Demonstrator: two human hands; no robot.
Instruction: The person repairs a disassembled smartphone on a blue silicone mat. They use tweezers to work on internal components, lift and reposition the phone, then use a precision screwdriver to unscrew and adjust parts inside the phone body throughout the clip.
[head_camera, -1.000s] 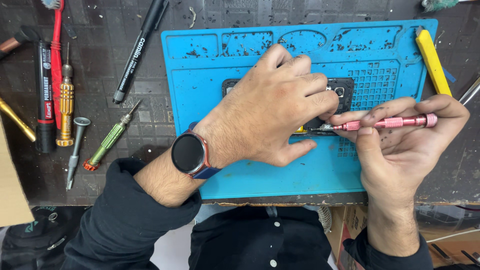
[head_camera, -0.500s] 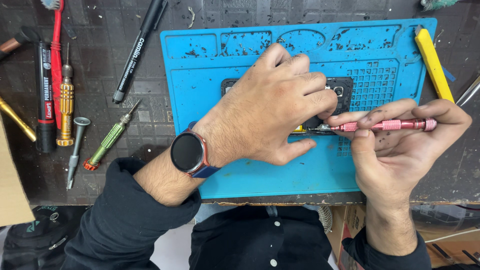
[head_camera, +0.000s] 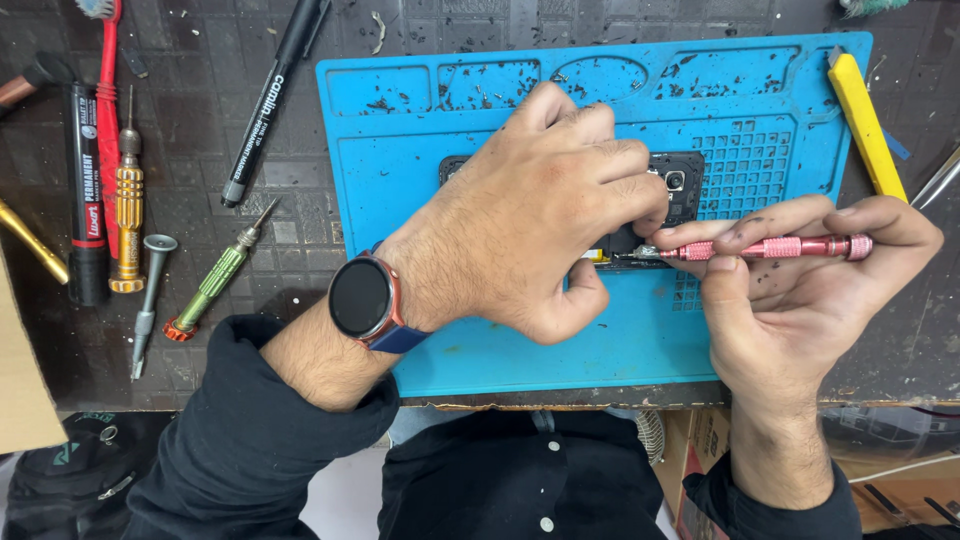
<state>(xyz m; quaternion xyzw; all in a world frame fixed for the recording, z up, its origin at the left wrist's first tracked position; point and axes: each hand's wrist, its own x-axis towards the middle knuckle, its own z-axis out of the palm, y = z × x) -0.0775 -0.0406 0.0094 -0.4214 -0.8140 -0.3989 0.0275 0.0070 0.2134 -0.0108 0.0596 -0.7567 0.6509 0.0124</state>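
Head view, two hands: left hand (head_camera: 530, 220), right hand (head_camera: 790, 290), one pink screwdriver (head_camera: 770, 248), one phone (head_camera: 672, 190)

phone (head_camera: 680, 185) mostly hidden under left hand (head_camera: 540, 220)

**Dark shirt, round watch, bare hands**

The person wears a black long-sleeved shirt (head_camera: 470, 490) with small pale buttons down the front. Both sleeves are pushed back a little, leaving the wrists and forearms bare. On the left wrist sits a round watch (head_camera: 362, 298) with a black face, a reddish rim and a dark blue strap. The left hand (head_camera: 530, 225) and right hand (head_camera: 790, 300) are ungloved; small dark specks dot the right fingers (head_camera: 760, 222).
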